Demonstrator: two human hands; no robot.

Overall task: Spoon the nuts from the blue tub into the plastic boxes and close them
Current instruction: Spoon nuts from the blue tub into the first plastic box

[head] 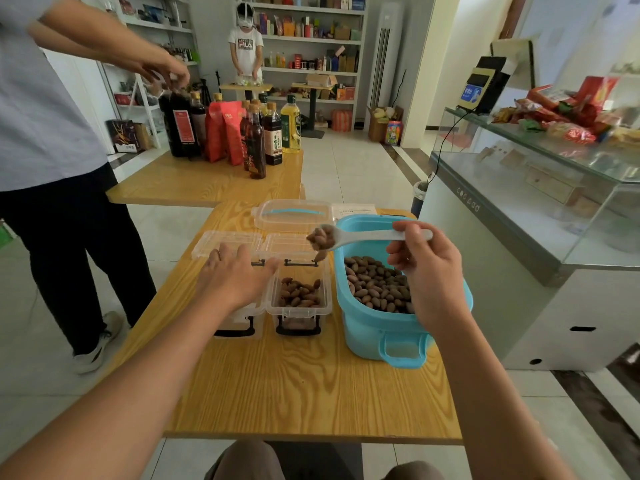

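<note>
A heaped white spoon [341, 236] of nuts [321, 237] tips over the right plastic box [300, 293] at frame centre, one nut dropping. They look light, hard and apt to roll, so the long handle seems the place to hold. The right hand [420, 261] pinches that handle; the left hand [235, 275] lies spread, steadying the left box [239, 317]. The blue tub [381, 327] touches the boxes' right side. The worktop [311, 386] has bare room towards its near edge.
</note>
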